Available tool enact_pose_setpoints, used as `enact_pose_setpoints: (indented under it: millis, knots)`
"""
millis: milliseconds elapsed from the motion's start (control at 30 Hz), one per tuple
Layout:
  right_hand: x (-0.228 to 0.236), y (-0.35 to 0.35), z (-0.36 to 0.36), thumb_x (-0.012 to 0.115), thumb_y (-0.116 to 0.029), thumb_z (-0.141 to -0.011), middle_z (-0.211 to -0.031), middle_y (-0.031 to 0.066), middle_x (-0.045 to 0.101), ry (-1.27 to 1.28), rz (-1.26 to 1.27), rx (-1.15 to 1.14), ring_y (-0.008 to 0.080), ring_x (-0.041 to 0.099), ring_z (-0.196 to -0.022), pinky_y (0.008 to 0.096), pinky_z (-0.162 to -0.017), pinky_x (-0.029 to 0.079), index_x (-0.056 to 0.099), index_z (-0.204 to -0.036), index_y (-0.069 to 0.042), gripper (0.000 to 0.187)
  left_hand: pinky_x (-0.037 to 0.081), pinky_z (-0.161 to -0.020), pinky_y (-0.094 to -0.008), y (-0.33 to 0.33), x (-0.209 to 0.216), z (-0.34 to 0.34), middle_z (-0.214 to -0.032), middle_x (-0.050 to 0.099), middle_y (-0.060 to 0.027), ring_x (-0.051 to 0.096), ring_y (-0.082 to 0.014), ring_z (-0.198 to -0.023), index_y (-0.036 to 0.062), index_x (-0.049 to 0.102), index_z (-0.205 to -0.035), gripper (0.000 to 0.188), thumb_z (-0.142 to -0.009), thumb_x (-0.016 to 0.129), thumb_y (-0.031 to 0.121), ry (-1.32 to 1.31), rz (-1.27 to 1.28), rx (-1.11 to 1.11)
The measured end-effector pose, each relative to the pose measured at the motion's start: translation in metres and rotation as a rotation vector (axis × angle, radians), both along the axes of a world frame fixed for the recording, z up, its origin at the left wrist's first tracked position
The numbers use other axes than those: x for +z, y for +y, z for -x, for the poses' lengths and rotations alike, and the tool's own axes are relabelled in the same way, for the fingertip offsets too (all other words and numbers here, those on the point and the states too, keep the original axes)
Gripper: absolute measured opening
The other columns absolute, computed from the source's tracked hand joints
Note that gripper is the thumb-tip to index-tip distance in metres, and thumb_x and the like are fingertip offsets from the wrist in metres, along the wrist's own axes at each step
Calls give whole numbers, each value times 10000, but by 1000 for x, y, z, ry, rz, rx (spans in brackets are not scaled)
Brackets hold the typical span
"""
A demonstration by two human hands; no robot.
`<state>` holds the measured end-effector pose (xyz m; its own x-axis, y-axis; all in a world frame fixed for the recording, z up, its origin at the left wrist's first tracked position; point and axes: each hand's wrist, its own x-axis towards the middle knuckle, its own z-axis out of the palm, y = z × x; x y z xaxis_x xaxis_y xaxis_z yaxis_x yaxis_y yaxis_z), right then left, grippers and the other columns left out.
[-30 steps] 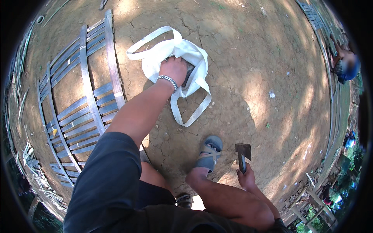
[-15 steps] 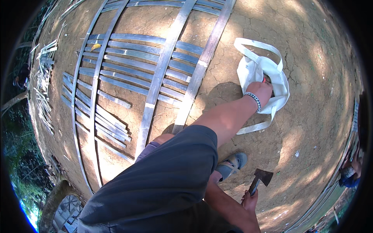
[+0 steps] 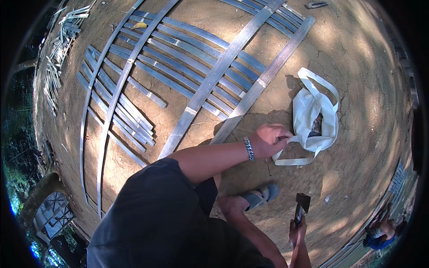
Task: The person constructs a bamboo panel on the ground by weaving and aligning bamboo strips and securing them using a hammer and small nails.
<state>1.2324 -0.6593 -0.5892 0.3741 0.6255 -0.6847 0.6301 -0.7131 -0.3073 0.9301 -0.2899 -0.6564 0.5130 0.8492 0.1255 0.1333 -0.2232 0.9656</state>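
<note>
My left hand (image 3: 270, 138), with a chain bracelet at the wrist, is closed just left of a white cloth bag (image 3: 305, 114). Its fingertips meet the bag's near strap; what they pinch is too small to make out. The bag stands on the soil with its mouth open and its straps spread, and dark contents partly show inside. Lower right, my right hand (image 3: 298, 230) grips a hatchet (image 3: 303, 203) by its handle, the dark metal head pointing up and away from my leg.
Long flat wooden or bamboo strips (image 3: 210, 96) lie crossed as a frame on the ground, with shorter slats (image 3: 134, 123) across them. Cut pieces are heaped (image 3: 53, 76) at far left. A dark tool (image 3: 316, 5) lies at the top. Another person (image 3: 382, 232) is at the right edge.
My left hand has come out of the bag and moved left to its outer side. My right hand still holds the hatchet, its head now turned more upright. The view has shifted.
</note>
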Motion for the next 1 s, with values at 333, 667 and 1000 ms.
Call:
enact_pose_setpoints:
  millis: [333, 667, 1000]
  knots:
    - [4, 249, 169, 655, -140, -908, -1175, 289, 658, 320, -350, 660, 488, 658, -1088, 517, -949, 520, 426, -1445, -28, 594, 479, -885, -483, -57, -96, 271, -1033, 659, -154, 641, -349, -997, 39, 643, -1114, 251, -944, 655, 223, 932, 49, 1160]
    - [-50, 383, 416, 655, -215, -946, -1299, 301, 626, 449, -196, 1082, 497, 617, -1168, 545, -993, 505, 332, -1527, -71, 680, 446, -966, -478, -73, -111, 261, -1154, 718, -159, 665, -357, -1068, 94, 707, -1183, 381, -846, 654, 262, 1052, 308, 1243]
    - [-69, 393, 446, 663, -192, -938, -1264, 302, 637, 258, -163, 1096, 466, 621, -1172, 531, -977, 511, 349, -1533, -34, 691, 469, -828, -486, -66, -105, 267, -1008, 725, -156, 679, -350, -947, 86, 722, -1083, 304, -869, 642, 287, 949, 213, 1209]
